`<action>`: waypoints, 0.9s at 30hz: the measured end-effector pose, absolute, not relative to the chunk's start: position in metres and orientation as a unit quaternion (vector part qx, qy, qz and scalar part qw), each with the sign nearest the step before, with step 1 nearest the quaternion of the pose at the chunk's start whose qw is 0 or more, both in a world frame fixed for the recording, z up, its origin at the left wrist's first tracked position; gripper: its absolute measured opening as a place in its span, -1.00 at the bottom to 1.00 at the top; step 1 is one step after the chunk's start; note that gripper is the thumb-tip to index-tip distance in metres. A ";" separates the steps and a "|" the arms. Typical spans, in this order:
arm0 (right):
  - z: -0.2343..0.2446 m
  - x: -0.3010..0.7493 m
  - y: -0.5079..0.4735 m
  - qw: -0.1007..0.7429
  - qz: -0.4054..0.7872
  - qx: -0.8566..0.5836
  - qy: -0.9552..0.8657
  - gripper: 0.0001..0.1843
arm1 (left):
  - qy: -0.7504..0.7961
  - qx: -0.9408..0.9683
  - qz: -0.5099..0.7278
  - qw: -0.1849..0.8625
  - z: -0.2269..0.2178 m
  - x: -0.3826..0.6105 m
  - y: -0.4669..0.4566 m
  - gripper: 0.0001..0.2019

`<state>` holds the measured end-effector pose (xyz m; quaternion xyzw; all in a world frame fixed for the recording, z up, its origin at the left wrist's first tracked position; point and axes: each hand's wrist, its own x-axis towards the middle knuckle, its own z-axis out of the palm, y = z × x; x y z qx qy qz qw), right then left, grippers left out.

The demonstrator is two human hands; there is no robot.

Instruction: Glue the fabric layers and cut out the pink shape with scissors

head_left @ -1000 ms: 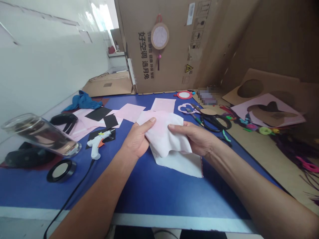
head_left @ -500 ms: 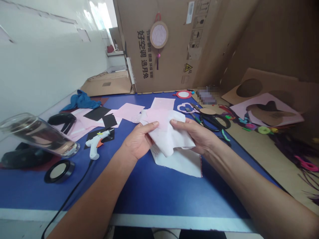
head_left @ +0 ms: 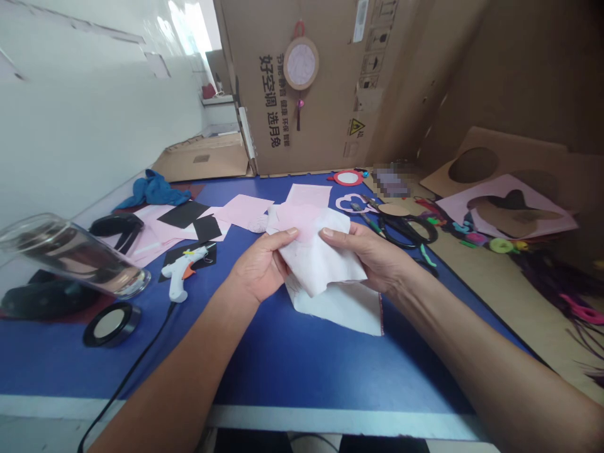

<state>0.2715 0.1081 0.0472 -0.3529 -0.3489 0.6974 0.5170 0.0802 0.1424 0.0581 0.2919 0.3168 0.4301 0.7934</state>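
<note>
A piece of white cloth (head_left: 315, 264) is held up between my two hands, with a pinkish patch near its upper middle. My left hand (head_left: 262, 267) grips its left side, thumb lying on top and fingers hidden beneath. On the other side, my right hand (head_left: 372, 255) pinches the cloth the same way, thumb on top. A second white fabric piece (head_left: 344, 309), edged in red on its right, lies below on the blue table. Just behind the cloth is a pink sheet (head_left: 310, 194). Whatever is under the held cloth is hidden.
At left are a white glue gun (head_left: 178, 280) with its cord, a black round tape roll (head_left: 112, 324) and a tilted glass of water (head_left: 89, 258). Scissors (head_left: 415, 229) lie at right. A cardboard panel (head_left: 330, 145) stands behind, with a round ornament (head_left: 301, 64) hanging on it.
Both hands stay nearly in place on the cloth. Its lower front fold has shifted slightly and looks smoother. The surrounding things have not moved.
</note>
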 end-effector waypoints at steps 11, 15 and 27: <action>0.046 0.271 0.107 0.522 0.697 -0.331 -0.362 -0.63 | 0.322 0.265 0.408 0.812 0.059 0.080 0.144 -0.56; 0.048 0.270 0.106 0.529 0.698 -0.326 -0.357 -0.66 | 0.315 0.257 0.401 0.821 0.059 0.079 0.145 -0.54; 0.051 0.267 0.105 0.537 0.716 -0.284 -0.344 -0.59 | 0.290 0.270 0.363 0.843 0.050 0.073 0.153 -0.45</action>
